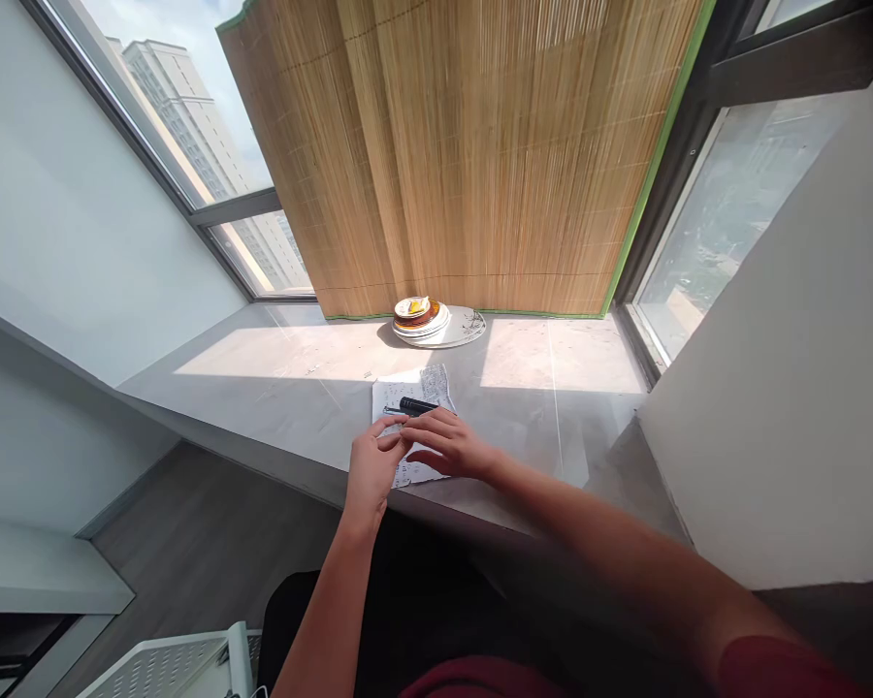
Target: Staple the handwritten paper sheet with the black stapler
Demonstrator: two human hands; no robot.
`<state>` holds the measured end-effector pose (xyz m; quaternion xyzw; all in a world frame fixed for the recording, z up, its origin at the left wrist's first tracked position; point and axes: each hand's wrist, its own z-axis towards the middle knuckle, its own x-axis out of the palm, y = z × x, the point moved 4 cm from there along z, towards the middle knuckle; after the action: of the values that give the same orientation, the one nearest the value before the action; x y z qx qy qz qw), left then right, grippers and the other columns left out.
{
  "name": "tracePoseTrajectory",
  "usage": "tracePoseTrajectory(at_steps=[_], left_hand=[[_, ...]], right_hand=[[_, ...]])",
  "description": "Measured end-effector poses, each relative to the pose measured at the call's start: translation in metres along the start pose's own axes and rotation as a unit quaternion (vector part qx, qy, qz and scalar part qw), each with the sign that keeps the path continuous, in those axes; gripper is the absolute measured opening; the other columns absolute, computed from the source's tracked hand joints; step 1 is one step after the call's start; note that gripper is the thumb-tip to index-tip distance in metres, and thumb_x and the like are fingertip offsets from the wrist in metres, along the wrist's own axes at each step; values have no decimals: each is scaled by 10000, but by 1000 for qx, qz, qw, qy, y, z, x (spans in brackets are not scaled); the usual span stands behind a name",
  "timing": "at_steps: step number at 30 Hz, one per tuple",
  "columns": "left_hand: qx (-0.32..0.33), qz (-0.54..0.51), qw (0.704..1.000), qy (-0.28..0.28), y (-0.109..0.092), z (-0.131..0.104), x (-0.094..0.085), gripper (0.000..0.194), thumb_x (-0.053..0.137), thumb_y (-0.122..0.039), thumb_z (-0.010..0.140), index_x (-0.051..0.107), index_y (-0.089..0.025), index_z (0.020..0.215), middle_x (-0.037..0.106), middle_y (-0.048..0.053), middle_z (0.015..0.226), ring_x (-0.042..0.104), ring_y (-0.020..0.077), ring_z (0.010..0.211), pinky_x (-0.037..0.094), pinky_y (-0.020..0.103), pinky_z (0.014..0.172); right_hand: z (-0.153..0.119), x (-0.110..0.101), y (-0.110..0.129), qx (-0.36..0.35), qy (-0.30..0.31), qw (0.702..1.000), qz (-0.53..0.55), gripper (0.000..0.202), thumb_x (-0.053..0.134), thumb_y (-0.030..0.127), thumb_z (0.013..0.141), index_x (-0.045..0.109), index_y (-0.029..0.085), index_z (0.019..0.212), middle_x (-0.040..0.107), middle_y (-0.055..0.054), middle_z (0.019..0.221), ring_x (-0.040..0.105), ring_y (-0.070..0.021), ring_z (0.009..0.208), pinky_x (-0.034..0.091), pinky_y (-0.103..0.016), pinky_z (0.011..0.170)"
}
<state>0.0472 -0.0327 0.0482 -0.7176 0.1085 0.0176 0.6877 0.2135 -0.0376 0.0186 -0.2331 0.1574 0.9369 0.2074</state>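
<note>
Your left hand, fingers bent, and right hand, loosely curled: tips meeting over paper, perhaps steadying something small; any grip cannot be told. Black cylindrical object: on the paper, on the counter, presumably for easy reach.

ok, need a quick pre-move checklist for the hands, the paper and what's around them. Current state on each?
1. Paper on the ledge: ok.
2. Whole sheet visible: not ok, left hand and right hand cover part.
3. Near end of paper clear of the ledge's front edge: cannot tell, it sits very close.
4. Black cylindrical object in view: ok, by the right fingers.
5. Fingertips free of small items: cannot tell, too small and overlapped.
6. Plate stack away from the hands: ok, behind the paper.
</note>
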Motion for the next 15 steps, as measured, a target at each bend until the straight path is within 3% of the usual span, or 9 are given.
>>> tracePoseTrajectory(at_steps=[4, 7, 10, 12, 15], left_hand=[[6, -10, 1000, 24, 6, 0, 8, 560, 886, -572, 793, 764, -196, 1190, 832, 84, 820, 796, 364, 1005, 636, 503, 932], [25, -3, 1000, 12, 6, 2, 7, 497, 863, -564, 833, 760, -215, 1172, 834, 98, 875, 794, 362, 1035, 625, 520, 972], [113, 48, 989, -79, 3, 13, -11, 316, 775, -524, 931, 740, -253, 1091, 826, 109, 1028, 770, 351, 1104, 605, 492, 997], [159, 88, 973, -144, 9, 31, -29, 193, 705, -454, 984, 708, -269, 1039, 808, 106, 1076, 745, 345, 1140, 581, 482, 1019], [131, 195, 956, -177, 35, 73, -57, 79, 686, -334, 956, 662, -266, 989, 767, 137, 1106, 694, 379, 1172, 539, 518, 1043]], right_hand=[[-3, 8, -3, -1, -22, 999, -34, 231, 582, 266, 1091, 722, 282, 1274, 827, -48, 1117, 711, -205, 968, 577, -374, 902], [-3, 3, -16, 34, -8, 999, -36, 230, 565, 274, 1094, 739, 289, 1243, 826, -48, 1130, 710, -210, 973, 555, -381, 884], [-9, -19, -51, 176, -33, 980, -84, 209, 572, 320, 1088, 769, 252, 1101, 816, -84, 1102, 699, -247, 1005, 519, -411, 915], [-21, -38, -81, 302, -23, 942, -142, 190, 615, 307, 1054, 776, 232, 986, 799, -93, 992, 684, -273, 991, 494, -420, 931], [-42, -59, -120, 449, 54, 867, -210, 143, 679, 288, 994, 803, 221, 977, 756, -103, 925, 685, -274, 932, 470, -399, 919]])
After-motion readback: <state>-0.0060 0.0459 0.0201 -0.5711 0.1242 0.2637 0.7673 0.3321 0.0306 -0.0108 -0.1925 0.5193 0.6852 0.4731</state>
